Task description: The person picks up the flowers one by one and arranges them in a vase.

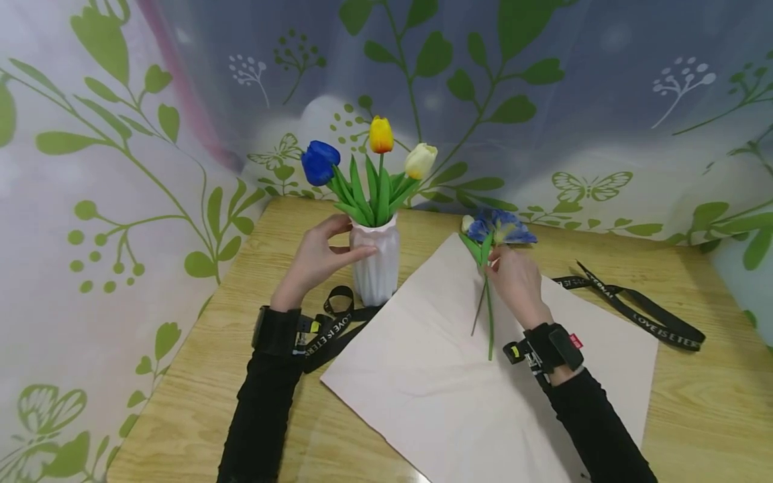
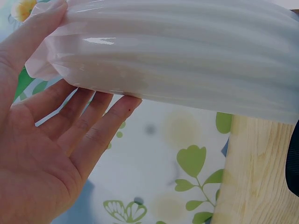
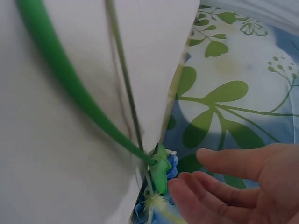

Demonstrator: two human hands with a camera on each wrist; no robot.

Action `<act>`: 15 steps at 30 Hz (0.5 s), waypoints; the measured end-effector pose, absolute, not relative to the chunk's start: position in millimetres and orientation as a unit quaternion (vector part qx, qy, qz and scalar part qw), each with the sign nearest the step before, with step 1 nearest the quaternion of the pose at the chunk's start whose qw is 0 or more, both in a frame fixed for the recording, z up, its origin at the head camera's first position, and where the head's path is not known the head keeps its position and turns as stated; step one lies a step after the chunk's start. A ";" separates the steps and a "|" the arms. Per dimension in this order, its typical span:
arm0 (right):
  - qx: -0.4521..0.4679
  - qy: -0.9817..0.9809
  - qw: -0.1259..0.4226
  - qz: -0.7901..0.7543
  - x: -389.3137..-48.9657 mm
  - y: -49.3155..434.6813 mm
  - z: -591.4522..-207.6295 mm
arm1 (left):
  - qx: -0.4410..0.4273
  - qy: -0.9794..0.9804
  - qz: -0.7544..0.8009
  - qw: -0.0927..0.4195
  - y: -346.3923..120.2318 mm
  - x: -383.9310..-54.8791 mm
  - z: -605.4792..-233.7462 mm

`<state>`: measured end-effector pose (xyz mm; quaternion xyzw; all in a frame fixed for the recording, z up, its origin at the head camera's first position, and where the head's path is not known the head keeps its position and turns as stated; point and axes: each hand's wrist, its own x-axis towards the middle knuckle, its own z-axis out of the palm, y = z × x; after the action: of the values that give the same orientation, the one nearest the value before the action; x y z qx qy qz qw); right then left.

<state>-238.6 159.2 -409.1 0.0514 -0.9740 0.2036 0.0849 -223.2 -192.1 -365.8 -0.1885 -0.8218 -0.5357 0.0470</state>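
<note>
A white ribbed vase (image 1: pixel 376 272) stands at the back left of the table, holding a blue tulip (image 1: pixel 320 163), a yellow-orange tulip (image 1: pixel 381 135) and a cream tulip (image 1: pixel 421 161). My left hand (image 1: pixel 320 256) holds this vase near its rim, thumb on one side and fingertips against the other. On the pale sheet's far corner lie a blue flower (image 1: pixel 506 227) and a small white tulip (image 1: pixel 468 224), their green stems (image 1: pixel 490 322) pointing toward me. Over them, my right hand (image 1: pixel 516 282) has thumb and fingers apart, fingertips close beside the green leaf (image 3: pixel 160 175).
The pale sheet (image 1: pixel 423 382) covers the middle of the wooden table (image 1: pixel 199 402). A black lettered ribbon (image 1: pixel 661 325) lies at the right, and black ribbon (image 1: pixel 332 339) curls beside the vase's base. A leaf-patterned cloth (image 1: pixel 604 121) hangs behind the table.
</note>
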 end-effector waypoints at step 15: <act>0.033 -0.974 -0.056 0.216 -246.2 164.1 -419.6 | -0.186 -0.822 -0.536 0.048 -191.5 -223.1 -365.2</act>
<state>-246.2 164.1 -419.6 0.0331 -0.9743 0.2157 -0.0555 -223.1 -191.5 -365.2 -0.1863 -0.8222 -0.5357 0.0477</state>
